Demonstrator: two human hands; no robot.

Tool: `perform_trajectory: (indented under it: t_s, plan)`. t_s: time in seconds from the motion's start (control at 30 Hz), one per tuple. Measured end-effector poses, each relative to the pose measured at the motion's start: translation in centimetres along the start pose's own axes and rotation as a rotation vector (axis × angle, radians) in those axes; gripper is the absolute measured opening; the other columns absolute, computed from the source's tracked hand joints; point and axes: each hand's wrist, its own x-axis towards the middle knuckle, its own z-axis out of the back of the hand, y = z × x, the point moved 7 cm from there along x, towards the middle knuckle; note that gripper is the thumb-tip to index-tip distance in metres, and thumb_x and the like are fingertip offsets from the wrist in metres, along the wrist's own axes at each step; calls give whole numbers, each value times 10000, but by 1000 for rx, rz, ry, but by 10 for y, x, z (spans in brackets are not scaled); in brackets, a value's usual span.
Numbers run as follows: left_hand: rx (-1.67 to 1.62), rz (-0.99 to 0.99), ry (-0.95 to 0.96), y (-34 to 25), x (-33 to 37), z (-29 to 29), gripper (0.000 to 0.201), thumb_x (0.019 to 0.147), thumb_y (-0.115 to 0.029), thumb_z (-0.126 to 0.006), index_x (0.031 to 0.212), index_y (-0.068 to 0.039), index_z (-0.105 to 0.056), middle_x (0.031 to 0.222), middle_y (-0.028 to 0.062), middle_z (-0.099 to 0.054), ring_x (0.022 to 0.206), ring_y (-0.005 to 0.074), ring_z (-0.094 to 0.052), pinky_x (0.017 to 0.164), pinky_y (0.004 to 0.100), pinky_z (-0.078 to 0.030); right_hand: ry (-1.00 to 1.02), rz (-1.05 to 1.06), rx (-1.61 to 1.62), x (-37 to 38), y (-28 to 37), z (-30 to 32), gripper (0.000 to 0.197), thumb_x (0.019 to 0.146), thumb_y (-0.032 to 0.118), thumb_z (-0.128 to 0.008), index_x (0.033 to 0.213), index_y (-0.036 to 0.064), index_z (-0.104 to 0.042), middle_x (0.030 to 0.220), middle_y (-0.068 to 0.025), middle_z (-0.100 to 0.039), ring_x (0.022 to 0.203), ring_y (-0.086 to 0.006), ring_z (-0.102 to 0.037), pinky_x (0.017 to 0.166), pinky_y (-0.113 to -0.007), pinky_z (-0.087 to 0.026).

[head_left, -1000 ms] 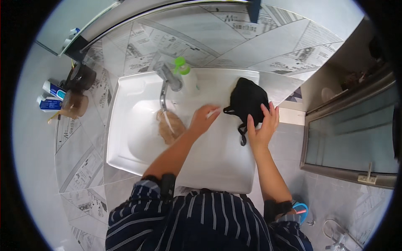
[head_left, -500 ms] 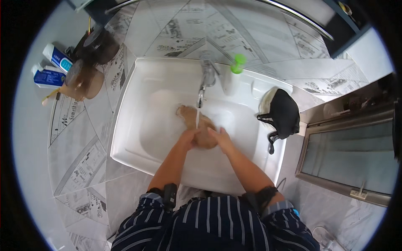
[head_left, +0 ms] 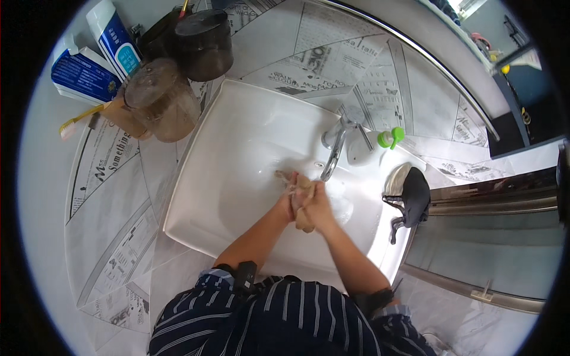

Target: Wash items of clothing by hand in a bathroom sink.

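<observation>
A wet, crumpled tan cloth is bunched between my two hands above the white sink basin. My left hand is closed around its left side, with a loose end showing past the fingers. From the right, my right hand grips the same cloth, pressed up close to the left hand. Just beyond them stands the chrome faucet, its spout near my right fingers. Whether water runs from it I cannot tell.
A white bottle with a green cap stands behind the faucet. On the sink's right rim lies a black strapped cloth item. Cups, toothpaste and a toothbrush sit at the far left. A framed glass door is at right.
The cloth was spread out under running water; now it is gathered up and squeezed between my hands, which have come together. The view has shifted, so the sink sits further right.
</observation>
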Motion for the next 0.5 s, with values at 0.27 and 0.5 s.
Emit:
perform_trajectory:
  t_s: [0.27, 0.5]
  plan:
    - [303, -74, -318, 1, 0, 36, 605, 799, -638, -474, 1134, -137, -529, 1093, 111, -570, 988, 281, -569, 863, 457, -461, -30, -41, -576, -9, 3, -24, 476, 796, 379, -609, 1065, -1, -507, 980, -233, -595, 910, -394, -579, 801, -462, -445]
    - [162, 158, -446, -7, -22, -29, 460, 856, -474, -512, 1098, -86, -557, 1077, 86, -592, 998, 243, -577, 884, 406, -457, -102, -196, -340, 38, -124, 53, 467, 852, 379, -588, 1133, 16, -503, 983, -190, -608, 897, -318, -604, 777, -397, -468]
